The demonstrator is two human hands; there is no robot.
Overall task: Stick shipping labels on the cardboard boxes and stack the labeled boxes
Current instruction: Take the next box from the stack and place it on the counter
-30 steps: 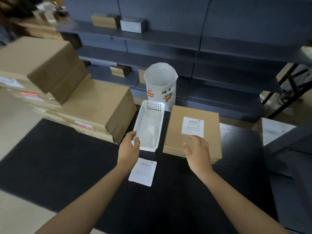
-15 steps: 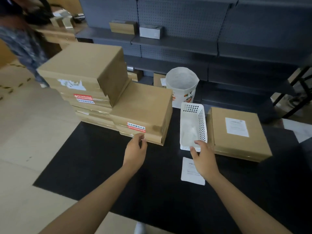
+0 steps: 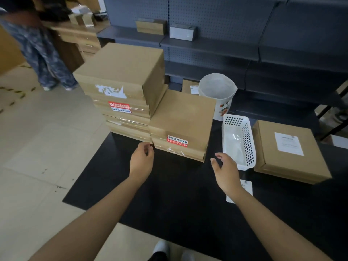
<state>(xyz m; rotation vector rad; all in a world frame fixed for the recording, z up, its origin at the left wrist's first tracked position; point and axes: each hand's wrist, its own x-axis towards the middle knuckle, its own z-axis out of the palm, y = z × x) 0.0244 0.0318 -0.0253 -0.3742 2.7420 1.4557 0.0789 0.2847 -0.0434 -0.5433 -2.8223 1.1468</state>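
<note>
Cardboard boxes stand in two stacks on the black desk. The shorter stack, with a red sticker on its near face, sits just beyond and between the two hands; the taller stack rises beyond the left hand, touching the shorter one's left side. The left hand is at the near left corner of the shorter stack, fingers curled, fingertips at the box edge — whether it truly grips the box I cannot tell. The right hand hovers above the desk off the stack's near right corner, fingers spread and relaxed, holding nothing.

Right of the right hand stands a white perforated basket, and further right lies a single flat box with a white shipping label stuck on top. A loose label sheet lies on the desk, partly hidden under the right wrist. Beyond the basket stands a white bucket-like container — behind it, dark shelving. Far left of the left hand, another person stands on the tiled floor.
</note>
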